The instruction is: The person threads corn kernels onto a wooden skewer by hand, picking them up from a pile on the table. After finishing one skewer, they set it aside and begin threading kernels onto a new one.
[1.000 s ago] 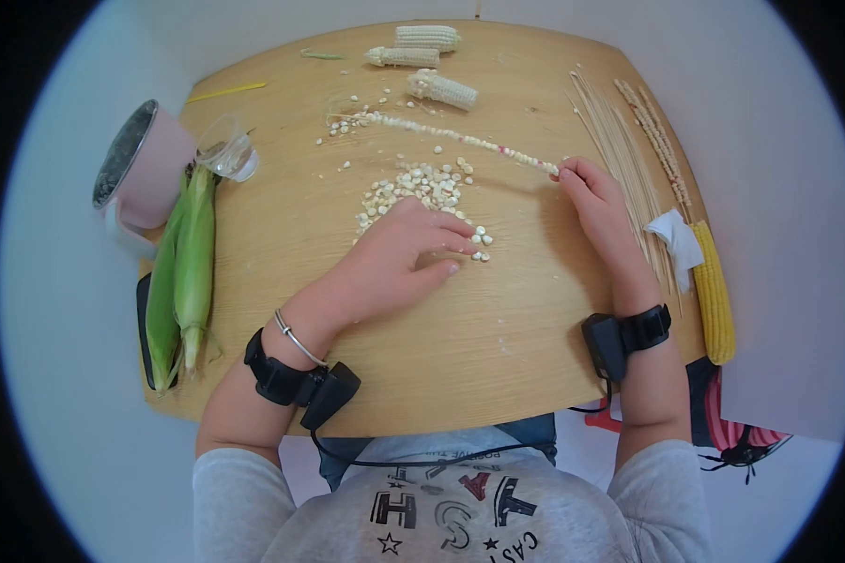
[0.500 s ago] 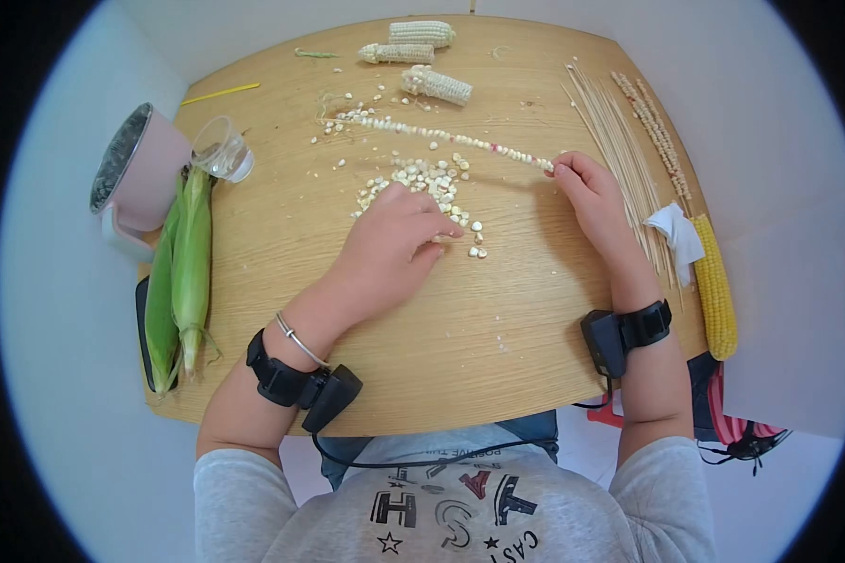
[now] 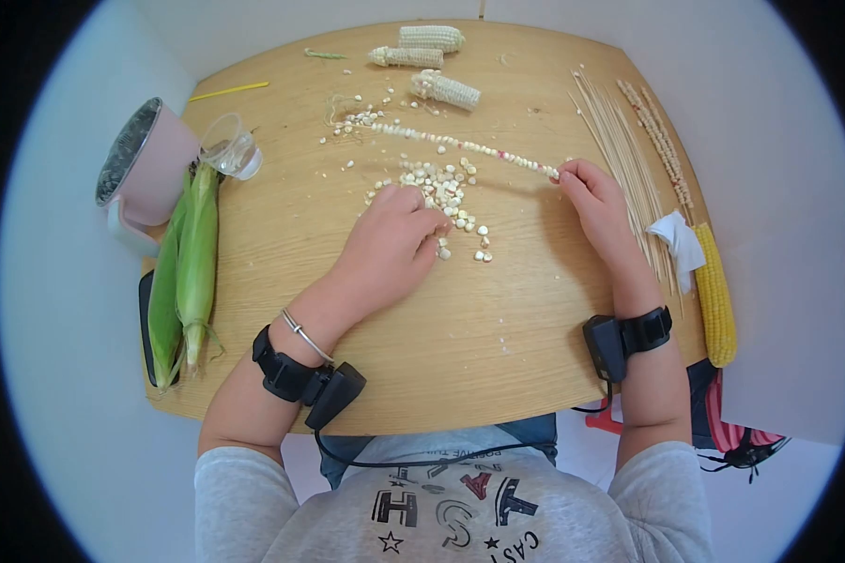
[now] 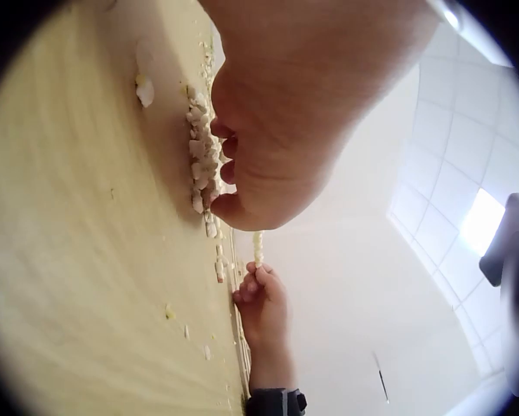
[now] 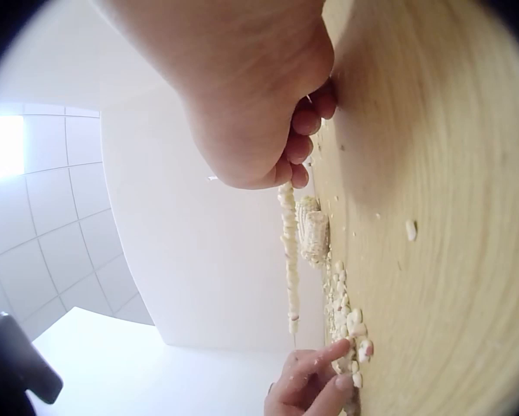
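Note:
My right hand (image 3: pixel 592 197) pinches the near end of a skewer strung with pale corn kernels (image 3: pixel 460 144), a few of them reddish. The skewer slants up and leftward over the table, its bare tip at the far left, as the right wrist view also shows (image 5: pixel 289 251). My left hand (image 3: pixel 385 242) is low at a pile of loose white kernels (image 3: pixel 453 192), fingers bent down among them. In the right wrist view, thumb and forefinger of the left hand (image 5: pixel 307 381) stand apart beside the kernels. Part of the pile is hidden behind this hand.
White cobs (image 3: pixel 446 91), partly stripped, lie at the back. Bare skewers (image 3: pixel 620 159), filled skewers (image 3: pixel 662 141), a tissue (image 3: pixel 676 239) and a yellow cob (image 3: pixel 714 300) lie right. Left are a pink pot (image 3: pixel 150 159), clear cup (image 3: pixel 235 150) and husked corn (image 3: pixel 195 267).
The left hand has drawn its spread fingers in and bent them down at the pile's near side. Some kernels there have shifted. The right hand keeps the skewer in nearly the same place.

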A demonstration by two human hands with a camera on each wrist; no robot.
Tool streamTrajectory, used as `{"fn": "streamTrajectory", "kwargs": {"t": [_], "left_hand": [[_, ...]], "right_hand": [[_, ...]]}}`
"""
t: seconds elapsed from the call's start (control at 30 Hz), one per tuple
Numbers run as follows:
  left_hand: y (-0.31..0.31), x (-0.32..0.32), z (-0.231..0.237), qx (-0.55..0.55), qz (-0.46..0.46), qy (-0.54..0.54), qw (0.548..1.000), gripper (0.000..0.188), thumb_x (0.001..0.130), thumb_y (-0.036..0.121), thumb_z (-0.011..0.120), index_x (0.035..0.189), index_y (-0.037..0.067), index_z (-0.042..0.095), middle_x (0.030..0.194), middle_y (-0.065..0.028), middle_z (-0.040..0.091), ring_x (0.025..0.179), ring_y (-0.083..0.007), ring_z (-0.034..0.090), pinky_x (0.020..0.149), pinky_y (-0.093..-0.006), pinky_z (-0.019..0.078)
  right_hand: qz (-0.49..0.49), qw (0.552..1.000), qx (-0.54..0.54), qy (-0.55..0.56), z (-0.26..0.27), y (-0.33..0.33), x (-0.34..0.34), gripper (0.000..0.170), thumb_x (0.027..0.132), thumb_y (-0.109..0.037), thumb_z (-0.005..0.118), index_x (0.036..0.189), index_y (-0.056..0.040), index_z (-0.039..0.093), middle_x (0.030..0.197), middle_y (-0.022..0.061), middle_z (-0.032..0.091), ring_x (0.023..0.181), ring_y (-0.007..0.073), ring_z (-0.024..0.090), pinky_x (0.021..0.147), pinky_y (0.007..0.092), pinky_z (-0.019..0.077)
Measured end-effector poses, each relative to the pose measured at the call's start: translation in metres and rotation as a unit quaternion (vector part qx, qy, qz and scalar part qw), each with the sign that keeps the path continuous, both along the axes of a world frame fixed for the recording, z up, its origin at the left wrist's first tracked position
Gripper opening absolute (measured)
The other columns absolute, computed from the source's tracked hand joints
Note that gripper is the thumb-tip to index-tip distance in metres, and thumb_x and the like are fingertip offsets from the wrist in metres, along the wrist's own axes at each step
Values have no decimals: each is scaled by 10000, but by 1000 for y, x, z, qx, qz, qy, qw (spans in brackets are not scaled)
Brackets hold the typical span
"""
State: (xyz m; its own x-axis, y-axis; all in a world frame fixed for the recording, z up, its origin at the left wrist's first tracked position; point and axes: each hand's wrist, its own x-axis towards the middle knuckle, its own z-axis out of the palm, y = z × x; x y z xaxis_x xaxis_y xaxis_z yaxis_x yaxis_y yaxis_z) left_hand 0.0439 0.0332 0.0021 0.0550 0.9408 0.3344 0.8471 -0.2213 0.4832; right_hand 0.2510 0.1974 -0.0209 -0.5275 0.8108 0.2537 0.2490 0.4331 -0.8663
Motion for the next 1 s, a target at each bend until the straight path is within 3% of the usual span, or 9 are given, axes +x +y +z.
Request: {"fn": "streamTrajectory", "kwargs": {"t": [0.27,0.37,0.43,0.47,0.53,0.63,0.77,0.83,1.0], "left_hand": [[1,-4,-4,0,3,-18,1000,54,671,31,556,725,36,554,736,-87,462,781,-252,436,696,-329,383],[1,-5,-5,25,19,-40,999,52,683,45,567,733,36,556,726,-65,480,722,-199,465,640,-294,396],[0,-5,-2,-37,65,-190,979,37,721,50,570,749,29,556,706,-15,512,627,-101,467,559,-224,388],[-1,-6,-2,-36,67,-191,979,37,721,50,570,749,29,556,706,-15,512,627,-101,467,559,-224,388],[-1,-8,-1,-101,94,-341,930,33,757,53,561,767,21,559,697,21,529,567,-32,435,509,-169,359],[2,-11,-7,-58,108,-395,911,36,775,47,545,787,18,564,712,33,540,570,-13,429,515,-150,353],[0,-14,-1,-70,118,-300,944,67,738,39,561,801,29,581,692,4,535,592,-76,466,543,-205,385],[1,-19,-3,46,18,-42,998,133,686,34,574,816,47,599,685,-35,500,670,-172,476,612,-272,400],[-4,-11,4,-4,-5,-12,1000,130,653,33,574,776,59,607,702,-65,455,739,-230,441,666,-306,389]], "right_hand": [[6,1000,-5,-1,3,-2,-1,183,817,-150,485,820,11,570,622,4,477,597,72,425,540,221,341],[6,1000,0,-15,5,-2,0,179,818,-149,485,820,9,569,621,-4,469,596,66,420,538,216,336],[3,1000,-10,-17,5,-3,-1,175,819,-148,488,817,6,571,620,-12,461,597,62,415,535,213,331],[5,1000,-10,-18,5,-4,-1,175,819,-148,488,817,6,571,620,-12,461,597,62,415,535,213,331],[4,999,-33,-14,7,-4,-1,173,818,-147,490,816,5,572,624,-17,460,599,59,413,536,211,329],[9,1000,-19,-11,5,-2,0,174,818,-149,492,816,5,573,626,-18,464,600,60,413,537,209,330],[8,1000,-14,-6,3,-2,0,173,818,-148,492,816,5,573,626,-15,465,601,60,415,540,207,332],[6,1000,-27,-14,5,-3,0,170,817,-146,494,817,5,573,625,-13,464,604,60,415,544,206,333],[5,1000,-18,-16,7,-4,0,167,816,-141,492,813,5,573,624,-11,464,607,60,414,546,207,334]]}}
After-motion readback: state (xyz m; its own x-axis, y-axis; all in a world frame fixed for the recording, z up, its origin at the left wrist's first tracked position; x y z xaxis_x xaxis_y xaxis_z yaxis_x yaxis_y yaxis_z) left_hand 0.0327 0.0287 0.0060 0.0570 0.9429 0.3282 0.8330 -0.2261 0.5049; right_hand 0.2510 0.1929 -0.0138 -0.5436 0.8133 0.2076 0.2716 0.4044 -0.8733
